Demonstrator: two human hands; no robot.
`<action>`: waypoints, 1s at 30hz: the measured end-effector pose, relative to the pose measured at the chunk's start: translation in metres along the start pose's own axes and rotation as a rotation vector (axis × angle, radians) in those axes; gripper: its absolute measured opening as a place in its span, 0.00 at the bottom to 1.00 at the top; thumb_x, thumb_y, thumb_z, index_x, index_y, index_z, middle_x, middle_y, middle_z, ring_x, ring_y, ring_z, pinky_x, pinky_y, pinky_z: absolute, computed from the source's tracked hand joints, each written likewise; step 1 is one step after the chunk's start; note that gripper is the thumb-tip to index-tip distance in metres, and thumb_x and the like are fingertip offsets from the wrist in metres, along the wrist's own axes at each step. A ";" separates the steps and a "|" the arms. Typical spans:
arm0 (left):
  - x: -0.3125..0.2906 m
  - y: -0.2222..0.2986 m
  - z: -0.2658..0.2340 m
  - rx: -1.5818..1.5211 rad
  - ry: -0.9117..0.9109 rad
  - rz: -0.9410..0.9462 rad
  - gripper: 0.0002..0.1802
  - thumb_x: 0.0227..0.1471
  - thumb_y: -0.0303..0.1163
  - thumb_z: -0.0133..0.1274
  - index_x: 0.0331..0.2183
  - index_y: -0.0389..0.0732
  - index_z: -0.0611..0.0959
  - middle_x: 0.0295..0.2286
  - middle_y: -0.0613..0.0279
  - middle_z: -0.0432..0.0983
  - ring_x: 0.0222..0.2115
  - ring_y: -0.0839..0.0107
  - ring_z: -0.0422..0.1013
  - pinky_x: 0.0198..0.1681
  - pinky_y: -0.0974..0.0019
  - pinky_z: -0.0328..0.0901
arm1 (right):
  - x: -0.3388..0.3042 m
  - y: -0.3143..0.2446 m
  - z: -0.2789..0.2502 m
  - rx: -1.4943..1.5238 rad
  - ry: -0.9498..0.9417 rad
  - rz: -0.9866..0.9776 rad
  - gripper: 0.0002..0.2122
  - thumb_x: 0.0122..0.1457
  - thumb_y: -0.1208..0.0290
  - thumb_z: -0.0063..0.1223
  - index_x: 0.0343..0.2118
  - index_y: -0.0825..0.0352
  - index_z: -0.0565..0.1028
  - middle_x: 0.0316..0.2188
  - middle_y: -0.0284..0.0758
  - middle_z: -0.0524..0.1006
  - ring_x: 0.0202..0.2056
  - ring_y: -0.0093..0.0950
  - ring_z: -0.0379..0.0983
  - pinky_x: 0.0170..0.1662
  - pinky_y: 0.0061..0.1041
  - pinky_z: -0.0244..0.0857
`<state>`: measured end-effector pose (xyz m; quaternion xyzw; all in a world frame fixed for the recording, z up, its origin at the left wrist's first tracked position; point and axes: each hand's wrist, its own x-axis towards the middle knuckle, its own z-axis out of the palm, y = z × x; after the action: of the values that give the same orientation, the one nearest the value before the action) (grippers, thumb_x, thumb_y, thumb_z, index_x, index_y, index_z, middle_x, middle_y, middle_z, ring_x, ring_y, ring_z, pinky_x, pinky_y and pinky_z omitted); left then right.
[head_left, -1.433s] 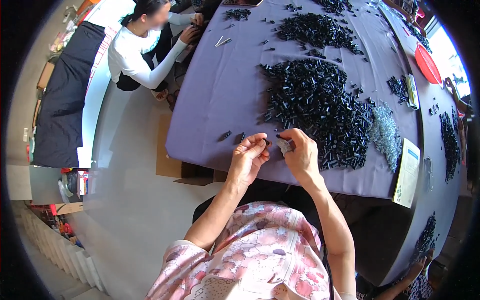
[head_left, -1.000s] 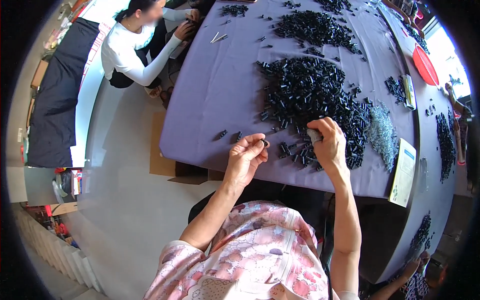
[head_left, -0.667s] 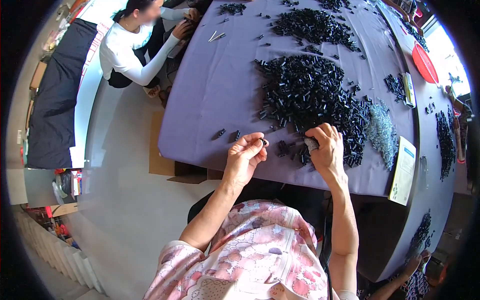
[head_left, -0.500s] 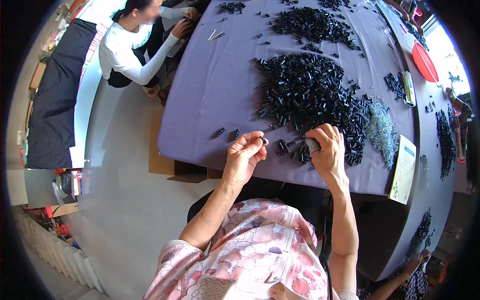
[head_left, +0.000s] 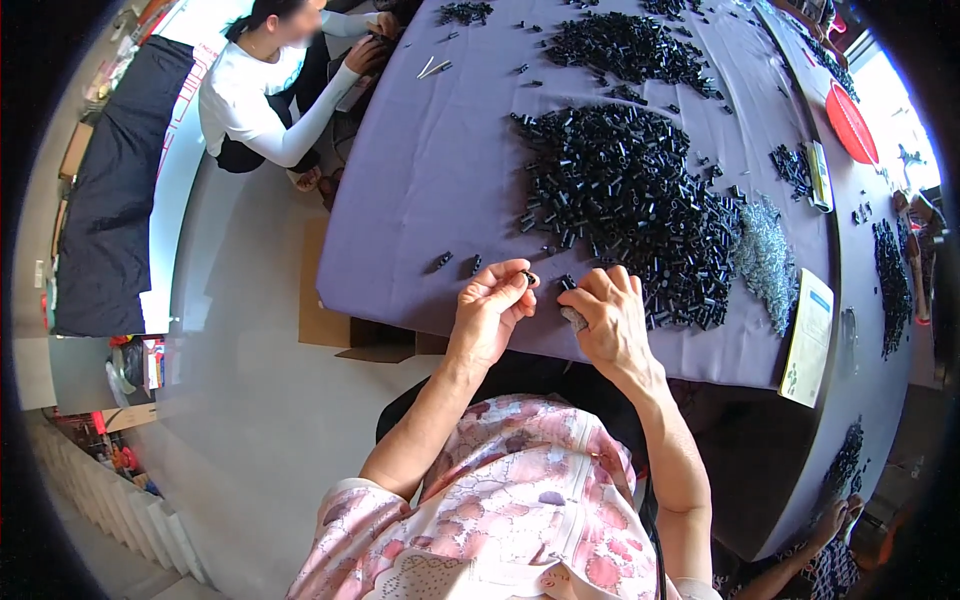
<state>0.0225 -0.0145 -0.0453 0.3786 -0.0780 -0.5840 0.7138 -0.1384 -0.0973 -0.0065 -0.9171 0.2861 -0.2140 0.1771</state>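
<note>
Here, left hand (head_left: 488, 308) pinching small dark piece (head_left: 531, 279), right hand (head_left: 612, 318) gripping black tube (head_left: 568, 283) and lumpy grey wad (head_left: 573, 318), wrinkled purple cloth (head_left: 430, 170)

Left fingers (head_left: 513, 268) pinch a small black part (head_left: 531, 279).

1. Purple cloth-covered tbl (head_left: 430, 170): wide open strip L of the big heap of small glossy black tubes (head_left: 630, 195); hand could pass fwd there.
2. In that strip's way: two loose black cylinders (head_left: 476, 263) nr front edge, two thin white sticks (head_left: 436, 70) far back.
3. Small gap b/w L hand (head_left: 488, 307) & R hand (head_left: 614, 322).
4. Heap blocks fwd of R hand; mound of small clear pieces (head_left: 766, 265) + pale flat rectangular booklet (head_left: 807, 340) block farther R.
</note>
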 end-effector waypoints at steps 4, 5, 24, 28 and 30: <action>-0.002 0.001 0.002 0.025 -0.008 -0.014 0.09 0.55 0.23 0.49 0.39 0.39 0.79 0.31 0.59 0.76 0.26 0.76 0.71 0.32 0.72 0.68 | -0.001 0.000 0.003 -0.014 -0.002 0.001 0.07 0.42 0.74 0.58 0.28 0.59 0.79 0.27 0.30 0.70 0.33 0.32 0.64 0.38 0.32 0.55; -0.001 0.001 0.002 0.026 -0.003 -0.010 0.09 0.55 0.23 0.49 0.39 0.39 0.79 0.31 0.59 0.77 0.26 0.76 0.71 0.33 0.72 0.68 | 0.002 0.001 0.005 -0.021 0.051 -0.001 0.07 0.42 0.74 0.58 0.28 0.59 0.78 0.27 0.30 0.70 0.34 0.32 0.64 0.38 0.32 0.56; -0.001 0.000 0.001 0.029 0.023 -0.023 0.09 0.54 0.23 0.51 0.39 0.40 0.79 0.30 0.61 0.77 0.25 0.76 0.70 0.31 0.71 0.68 | 0.019 0.020 0.003 -0.049 0.105 -0.035 0.20 0.38 0.80 0.54 0.40 0.59 0.78 0.44 0.34 0.72 0.46 0.37 0.65 0.48 0.36 0.58; -0.001 0.001 0.001 0.033 0.003 -0.012 0.09 0.54 0.23 0.51 0.38 0.40 0.79 0.30 0.59 0.77 0.25 0.76 0.71 0.31 0.72 0.69 | 0.008 0.029 -0.009 -0.062 0.105 -0.055 0.20 0.35 0.81 0.55 0.36 0.58 0.79 0.42 0.33 0.73 0.46 0.38 0.65 0.49 0.37 0.56; -0.001 0.001 0.001 0.031 -0.002 -0.010 0.08 0.54 0.23 0.51 0.38 0.39 0.79 0.30 0.59 0.77 0.25 0.76 0.71 0.31 0.72 0.69 | 0.004 0.030 -0.013 -0.067 0.093 -0.053 0.19 0.34 0.81 0.55 0.34 0.59 0.79 0.42 0.33 0.73 0.46 0.37 0.65 0.50 0.37 0.56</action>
<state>0.0220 -0.0141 -0.0436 0.3895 -0.0861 -0.5866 0.7048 -0.1555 -0.1256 -0.0078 -0.9188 0.2765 -0.2513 0.1271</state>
